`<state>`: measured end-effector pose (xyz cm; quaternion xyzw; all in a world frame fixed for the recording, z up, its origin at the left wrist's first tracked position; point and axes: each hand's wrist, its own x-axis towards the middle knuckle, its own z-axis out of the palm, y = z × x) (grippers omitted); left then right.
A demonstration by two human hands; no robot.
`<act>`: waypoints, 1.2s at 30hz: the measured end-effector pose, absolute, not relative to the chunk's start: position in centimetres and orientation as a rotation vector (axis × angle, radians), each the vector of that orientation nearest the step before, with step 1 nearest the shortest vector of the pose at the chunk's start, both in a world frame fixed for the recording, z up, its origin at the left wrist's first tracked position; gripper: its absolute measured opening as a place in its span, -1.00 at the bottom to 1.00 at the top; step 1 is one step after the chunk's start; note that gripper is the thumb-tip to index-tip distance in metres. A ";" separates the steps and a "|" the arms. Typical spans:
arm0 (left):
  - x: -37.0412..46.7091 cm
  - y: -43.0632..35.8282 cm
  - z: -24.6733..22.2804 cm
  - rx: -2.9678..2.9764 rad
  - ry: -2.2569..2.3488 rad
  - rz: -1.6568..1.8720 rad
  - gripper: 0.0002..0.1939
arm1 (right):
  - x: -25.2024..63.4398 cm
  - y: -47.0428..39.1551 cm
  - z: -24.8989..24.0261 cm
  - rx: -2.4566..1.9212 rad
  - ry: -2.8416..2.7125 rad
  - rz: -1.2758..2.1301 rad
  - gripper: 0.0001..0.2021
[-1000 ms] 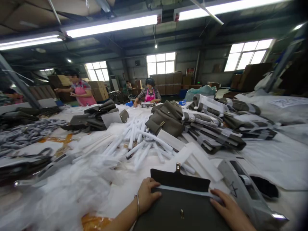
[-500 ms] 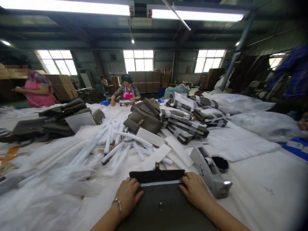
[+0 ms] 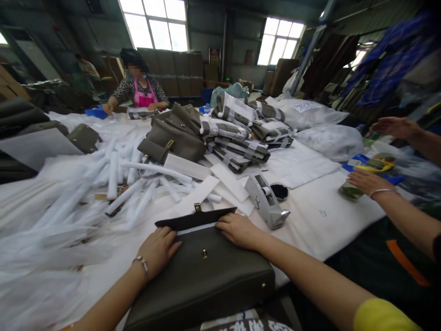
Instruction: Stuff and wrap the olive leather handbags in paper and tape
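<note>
A dark olive handbag (image 3: 203,280) lies in front of me, its flap (image 3: 193,220) folded back away from me and a gold clasp on its front. Along the opening shows a white strip (image 3: 196,229). My left hand (image 3: 156,250), with a bracelet at the wrist, grips the left end of the opening, fingers over the edge and thumb on the front. At the right end, my right hand (image 3: 239,230) holds the same edge, fingertips by the flap's fold. Just beyond my right hand stands a grey tape dispenser (image 3: 267,202).
White foam tubes (image 3: 113,174) and plastic wrap (image 3: 44,257) cover the left side. White boards (image 3: 230,181), olive bags (image 3: 179,133) and wrapped bundles (image 3: 237,151) are piled ahead. Another person's hand (image 3: 370,181) reaches in at right; a person (image 3: 144,92) in a pink apron works across the table.
The view has turned right and down, bringing more of the bag and another person's arms at right into sight. Both my hands stay at the bag's opening.
</note>
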<state>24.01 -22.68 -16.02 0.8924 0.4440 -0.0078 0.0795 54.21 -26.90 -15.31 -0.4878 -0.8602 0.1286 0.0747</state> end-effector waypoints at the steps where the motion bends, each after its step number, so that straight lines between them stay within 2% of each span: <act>1: 24.0 -22.7 -15.9 2.651 1.327 -0.014 -0.62 | 54.2 -26.7 -15.6 -1.381 -2.568 0.468 -0.66; 3: 24.0 -22.8 -15.7 2.600 1.329 0.028 -0.63 | 54.3 -26.0 -16.0 -1.310 -2.512 0.615 -0.60; 7: 23.0 -22.4 -15.0 2.426 1.270 0.151 -0.60 | 54.2 -24.9 -16.2 -1.314 -2.469 0.780 -0.61; 13: 20.6 -18.9 -10.9 1.896 1.227 0.150 -0.58 | 53.6 -24.9 -16.1 -1.387 -2.430 0.717 -0.66; 18: 23.5 -14.6 -9.0 2.086 1.329 0.308 -0.57 | 53.9 -25.0 -17.4 -1.411 -2.323 0.690 -0.66; 23: 31.0 -11.4 -9.7 2.402 1.082 0.437 -0.53 | 54.1 -24.8 -17.8 -1.432 -2.283 0.696 -0.66; 28: 35.5 -9.6 -11.7 2.474 0.827 0.197 -0.61 | 53.4 -25.7 -17.6 -1.460 -2.191 0.749 -0.70; 33: 32.5 -7.7 -14.1 2.429 1.091 0.252 -0.71 | 53.4 -25.5 -18.0 -1.438 -2.160 0.833 -0.76; 36: 27.5 -6.7 -13.9 2.374 1.397 0.383 -0.68 | 53.3 -25.5 -18.1 -1.441 -2.162 0.840 -0.76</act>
